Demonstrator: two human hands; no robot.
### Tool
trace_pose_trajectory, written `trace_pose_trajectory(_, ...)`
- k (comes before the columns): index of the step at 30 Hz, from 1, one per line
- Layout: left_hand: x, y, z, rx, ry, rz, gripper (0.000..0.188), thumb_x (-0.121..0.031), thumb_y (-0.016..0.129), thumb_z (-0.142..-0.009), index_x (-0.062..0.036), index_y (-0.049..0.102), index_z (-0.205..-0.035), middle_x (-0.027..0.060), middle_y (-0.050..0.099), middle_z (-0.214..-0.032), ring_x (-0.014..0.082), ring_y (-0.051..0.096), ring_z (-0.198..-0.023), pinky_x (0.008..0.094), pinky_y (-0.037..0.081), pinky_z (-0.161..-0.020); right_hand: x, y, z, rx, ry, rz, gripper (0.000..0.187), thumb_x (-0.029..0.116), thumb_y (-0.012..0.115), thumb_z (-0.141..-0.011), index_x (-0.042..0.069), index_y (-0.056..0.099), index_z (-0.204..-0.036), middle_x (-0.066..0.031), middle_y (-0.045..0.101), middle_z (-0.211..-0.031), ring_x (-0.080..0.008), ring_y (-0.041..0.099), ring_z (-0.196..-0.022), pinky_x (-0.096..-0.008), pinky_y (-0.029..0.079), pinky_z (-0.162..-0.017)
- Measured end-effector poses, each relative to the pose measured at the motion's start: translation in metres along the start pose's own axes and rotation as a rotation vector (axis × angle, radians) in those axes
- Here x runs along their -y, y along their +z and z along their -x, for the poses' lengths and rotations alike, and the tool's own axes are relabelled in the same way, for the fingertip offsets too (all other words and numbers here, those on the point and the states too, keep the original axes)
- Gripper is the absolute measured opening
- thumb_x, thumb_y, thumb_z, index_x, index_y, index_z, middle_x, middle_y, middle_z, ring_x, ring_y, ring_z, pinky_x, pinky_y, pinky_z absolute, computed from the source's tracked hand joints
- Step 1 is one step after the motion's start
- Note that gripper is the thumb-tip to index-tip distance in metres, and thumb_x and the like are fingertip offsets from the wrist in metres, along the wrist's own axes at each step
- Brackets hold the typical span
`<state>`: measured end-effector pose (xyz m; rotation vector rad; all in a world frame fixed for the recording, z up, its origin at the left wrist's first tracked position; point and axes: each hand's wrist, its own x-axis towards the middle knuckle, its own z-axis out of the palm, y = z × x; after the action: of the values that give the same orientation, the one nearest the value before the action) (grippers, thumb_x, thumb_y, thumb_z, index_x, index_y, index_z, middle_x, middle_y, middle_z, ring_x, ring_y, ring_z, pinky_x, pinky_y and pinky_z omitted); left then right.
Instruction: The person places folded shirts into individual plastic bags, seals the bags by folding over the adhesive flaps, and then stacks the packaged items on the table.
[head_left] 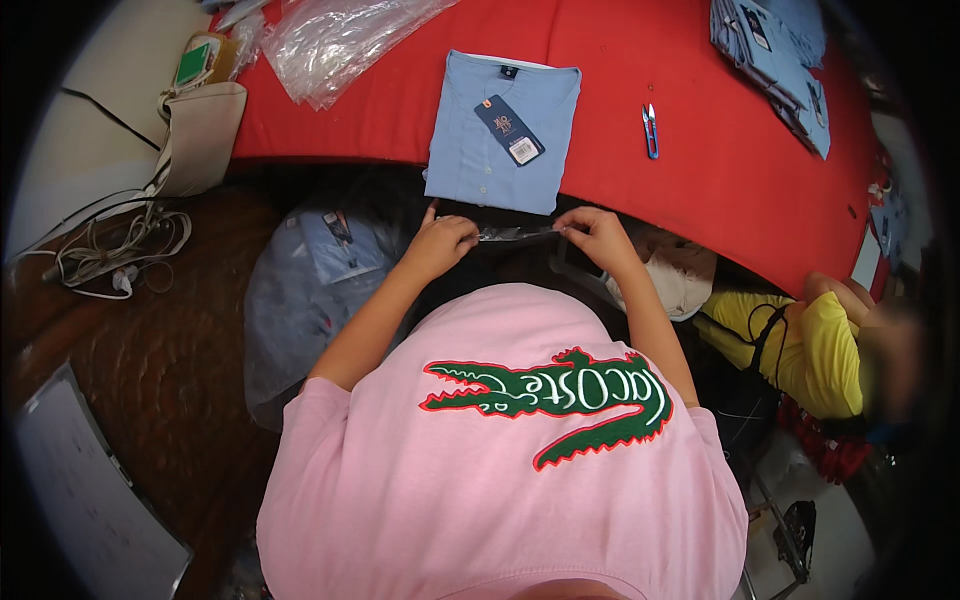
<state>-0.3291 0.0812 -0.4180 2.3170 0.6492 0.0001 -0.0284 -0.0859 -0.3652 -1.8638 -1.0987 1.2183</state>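
Note:
A folded light blue shirt (472, 135) lies on the red-covered table, its near end reaching past the table's front edge. On its front rests a dark blue hang tag (509, 131) with a white label. Just below the shirt's near end, a strip of clear plastic (515, 235), seemingly a bag's edge, stretches between my hands. My left hand (442, 246) pinches its left end, index finger raised toward the shirt's corner. At the other end my right hand (598, 240) grips the plastic between thumb and fingers. How far the plastic extends below is hidden in shadow.
Blue-handled thread snips (651, 133) lie right of the shirt on the red cloth (610, 100). Clear plastic bags (340, 40) are at the far left, more folded shirts (775, 60) at the far right. A bagged shirt (345, 245) sits lower left. A person in yellow (820, 350) is at right.

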Motion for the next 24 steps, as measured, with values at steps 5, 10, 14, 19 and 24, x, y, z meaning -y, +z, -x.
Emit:
trace_pose_trajectory(5, 0.016, -0.026, -0.012, -0.174, -0.047, 0.129, 0.012, -0.018, 0.076, -0.095, -0.0092, 0.075, -0.103, 0.0066, 0.078, -0.095, 0.0311, 0.073, -0.094, 0.0530, 0.044, -0.115, 0.046, -0.009, -0.027, -0.203, -0.119, 0.072, 0.009, 0.002, 0.077, -0.087, 0.002, 0.075, -0.096, -0.0076, 0.065, -0.094, -0.0207, 0.067, -0.086, -0.0344, 0.054, -0.079)
trace_pose_trajectory(10, 0.017, -0.045, -0.010, -0.190, -0.127, 0.180, 0.012, -0.014, 0.079, -0.092, -0.0054, 0.071, -0.096, 0.0084, 0.075, -0.088, 0.0323, 0.071, -0.087, 0.0514, 0.053, -0.100, 0.061, -0.005, -0.059, -0.237, -0.136, 0.238, 0.012, 0.005, 0.077, -0.083, 0.004, 0.072, -0.094, -0.0094, 0.064, -0.094, -0.0260, 0.068, -0.086, -0.0390, 0.054, -0.077)
trace_pose_trajectory(14, 0.016, -0.057, -0.002, -0.383, -0.207, 0.202, 0.011, -0.011, 0.080, -0.089, -0.0069, 0.070, -0.092, 0.0079, 0.072, -0.082, 0.0295, 0.071, -0.085, 0.0509, 0.049, -0.104, 0.074, -0.002, -0.069, -0.233, -0.063, 0.359, 0.013, 0.011, 0.077, -0.083, 0.006, 0.071, -0.093, -0.0088, 0.065, -0.097, -0.0280, 0.068, -0.087, -0.0415, 0.054, -0.077)
trace_pose_trajectory(19, 0.031, -0.068, -0.015, -0.543, -0.101, -0.066, 0.010, -0.009, 0.079, -0.086, -0.0102, 0.069, -0.087, 0.0051, 0.071, -0.077, 0.0258, 0.071, -0.085, 0.0491, 0.045, -0.105, 0.064, 0.006, -0.072, -0.243, -0.089, 0.383, 0.017, 0.008, 0.081, -0.083, 0.002, 0.069, -0.094, -0.0087, 0.063, -0.095, -0.0264, 0.067, -0.086, -0.0386, 0.054, -0.078)
trace_pose_trajectory(24, 0.046, -0.086, -0.040, -0.510, -0.025, -0.211, 0.008, -0.009, 0.079, -0.085, -0.0111, 0.071, -0.087, 0.0033, 0.073, -0.077, 0.0252, 0.072, -0.087, 0.0485, 0.045, -0.106, 0.056, 0.011, -0.072, -0.259, -0.110, 0.346, 0.017, 0.009, 0.081, -0.085, 0.003, 0.069, -0.095, -0.0096, 0.063, -0.095, -0.0277, 0.068, -0.085, -0.0386, 0.054, -0.077)
